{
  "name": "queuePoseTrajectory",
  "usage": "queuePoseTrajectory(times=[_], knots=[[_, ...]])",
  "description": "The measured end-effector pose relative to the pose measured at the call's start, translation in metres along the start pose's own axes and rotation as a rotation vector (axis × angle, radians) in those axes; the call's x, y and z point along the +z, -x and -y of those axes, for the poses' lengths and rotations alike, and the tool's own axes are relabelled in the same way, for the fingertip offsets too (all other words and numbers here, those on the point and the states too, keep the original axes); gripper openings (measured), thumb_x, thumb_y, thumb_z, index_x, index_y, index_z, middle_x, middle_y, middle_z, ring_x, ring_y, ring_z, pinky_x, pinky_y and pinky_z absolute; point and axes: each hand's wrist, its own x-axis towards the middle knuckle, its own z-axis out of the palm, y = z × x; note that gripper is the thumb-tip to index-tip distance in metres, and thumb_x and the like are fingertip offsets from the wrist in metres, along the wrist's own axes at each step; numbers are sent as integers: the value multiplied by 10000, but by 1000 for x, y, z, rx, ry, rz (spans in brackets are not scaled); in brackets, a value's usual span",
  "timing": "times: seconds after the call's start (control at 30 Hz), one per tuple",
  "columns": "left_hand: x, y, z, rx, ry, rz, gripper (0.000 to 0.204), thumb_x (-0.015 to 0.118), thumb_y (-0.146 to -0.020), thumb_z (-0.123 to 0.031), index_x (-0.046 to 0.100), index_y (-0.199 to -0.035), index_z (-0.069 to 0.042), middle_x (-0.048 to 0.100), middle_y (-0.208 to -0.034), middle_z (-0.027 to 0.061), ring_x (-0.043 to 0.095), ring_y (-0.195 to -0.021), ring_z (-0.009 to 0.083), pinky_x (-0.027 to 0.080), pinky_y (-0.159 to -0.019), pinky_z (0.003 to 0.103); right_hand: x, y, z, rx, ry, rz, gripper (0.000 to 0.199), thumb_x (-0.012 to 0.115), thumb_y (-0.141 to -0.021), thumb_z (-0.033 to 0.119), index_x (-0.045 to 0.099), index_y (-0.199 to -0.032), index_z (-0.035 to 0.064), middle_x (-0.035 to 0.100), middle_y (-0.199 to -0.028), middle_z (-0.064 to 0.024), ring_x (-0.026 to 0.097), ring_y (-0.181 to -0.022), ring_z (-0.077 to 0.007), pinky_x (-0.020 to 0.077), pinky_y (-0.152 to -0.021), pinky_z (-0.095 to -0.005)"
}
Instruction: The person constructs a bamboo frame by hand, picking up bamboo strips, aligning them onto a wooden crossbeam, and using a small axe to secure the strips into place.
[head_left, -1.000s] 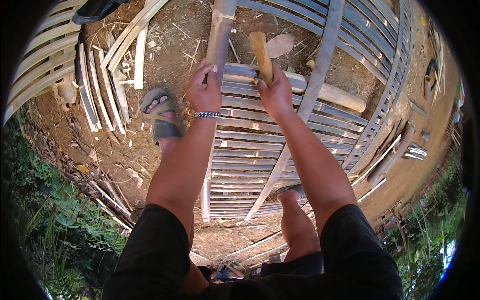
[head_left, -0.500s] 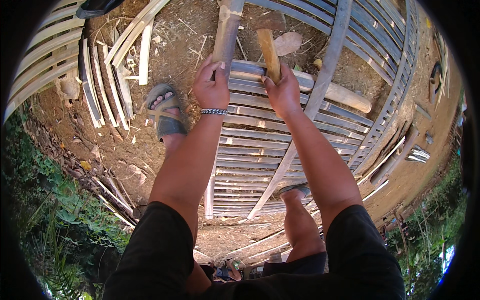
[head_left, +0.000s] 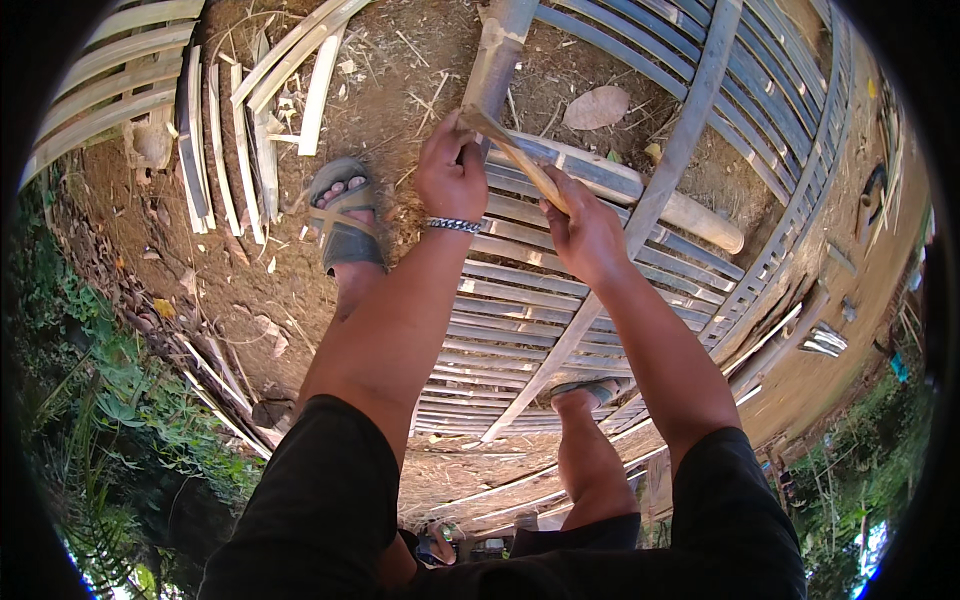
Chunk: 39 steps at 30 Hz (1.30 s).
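My right hand [head_left: 590, 225] is wrapped round the wooden handle of a hammer [head_left: 525, 165]. Its brown head lies over a thick bamboo pole [head_left: 497, 68], close by the fingers of my left hand. My left hand [head_left: 450, 172] is closed in a pinch against that pole, a metal chain bracelet at its wrist. Whatever its fingertips hold is too small or hidden to name. Beneath both hands spreads a frame of split bamboo slats [head_left: 510, 285], crossed by a long flat bamboo strip [head_left: 665, 165]. A round bamboo crosspiece [head_left: 700, 218] runs under that strip.
Loose split bamboo strips [head_left: 240, 150] lie at the left beside another slatted bamboo piece [head_left: 120, 65]. My sandalled left foot [head_left: 347, 215] stands on the dirt; the right foot [head_left: 590, 392] is by the slats. A dry leaf [head_left: 597, 107] lies beyond, green plants [head_left: 120, 400] at lower left.
The hammer has swung from upright over to the left, its head now by my left fingertips. My left hand remains at the pole; the whole view has shifted slightly.
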Motion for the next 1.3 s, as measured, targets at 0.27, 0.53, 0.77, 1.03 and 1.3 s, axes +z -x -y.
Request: queuePoseTrajectory(times=[0.27, 0.53, 0.77, 1.03, 1.3], knots=[[1, -2, -4, 37, 41, 2, 196, 614, -798, 38, 678, -983, 29, 682, -1129, 214, 674, -1046, 339, 525, -885, 361, -13, 7, -6, 46, 148, 145, 513, 601, -909, 100, 472, -1398, 185, 664, -1086, -135, 667, -872, -375, 557, -720, -449], [0, 0, -5, 54, -12, -3, 165, 623, -820, 23, 686, -972, 19, 679, -1181, 211, 678, -1033, 337, 525, -890, 373, -12, 11, 2, 104, 118, 158, 518, 598, -900, 106, 476, -1396, 198, 663, -1140, -134, 670, -877, -380, 558, -722, -458], [-5, 0, -25, -229, 310, -48, 206, 615, -892, -52, 665, -1083, 8, 697, -1129, 194, 684, -1031, 297, 523, -874, 357, -17, 17, 7, -24, 28, 0, 521, 627, -876, 70, 498, -1371, 169, 675, -1116, -123, 678, -873, -361, 569, -718, -437], [-17, 4, -2, -285, -92, 174, 343, 582, -946, -246, 656, -1227, -64, 692, -1063, 225, 679, -970, 379, 536, -853, 418, -9, 15, 4, -7, 52, 21, 502, 613, -892, 80, 497, -1371, 173, 669, -1124, -143, 674, -903, -373, 559, -746, -452], [-25, 0, -7, -370, -103, 214, 346, 542, -979, -311, 677, -1236, -123, 694, -1028, 220, 698, -902, 356, 541, -794, 393, -11, 10, 9, 73, 37, 37, 481, 598, -908, 114, 492, -1375, 164, 665, -1127, -165, 668, -919, -386, 552, -758, -471]])
